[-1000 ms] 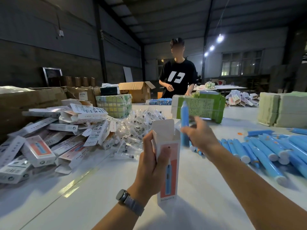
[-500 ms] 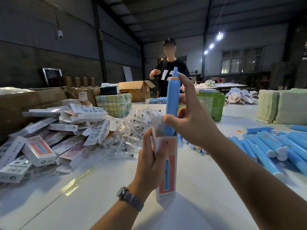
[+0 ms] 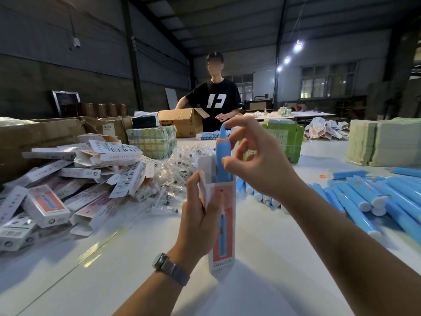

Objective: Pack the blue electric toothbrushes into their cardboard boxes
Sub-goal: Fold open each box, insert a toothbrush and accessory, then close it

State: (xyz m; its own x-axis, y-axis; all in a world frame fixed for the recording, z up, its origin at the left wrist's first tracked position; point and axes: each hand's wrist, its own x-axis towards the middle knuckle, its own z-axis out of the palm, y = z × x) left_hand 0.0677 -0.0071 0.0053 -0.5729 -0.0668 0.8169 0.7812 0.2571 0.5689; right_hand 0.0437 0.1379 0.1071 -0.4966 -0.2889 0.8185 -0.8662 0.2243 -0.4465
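My left hand [image 3: 200,224] grips a tall white and orange cardboard box [image 3: 224,226], held upright over the white table [image 3: 114,258] with its top flap open. A blue electric toothbrush [image 3: 222,153] stands in the box mouth, its lower part inside and its upper half sticking out. My right hand [image 3: 262,163] holds it, forefinger on the tip and thumb against the side. Several more blue toothbrushes [image 3: 376,197] lie in a heap on the table to the right.
A pile of white boxes [image 3: 91,174] covers the left of the table, with clear bags of brush heads [image 3: 180,172] behind it. Green wrapped packs [image 3: 282,137], pale stacks [image 3: 385,142] and a brown carton [image 3: 182,122] stand at the back. A person in a black shirt [image 3: 216,99] works opposite.
My right hand lifted the toothbrush from the heap, brought it over the box mouth and lowered it partway in. The person opposite has shifted and now reaches into the carton.
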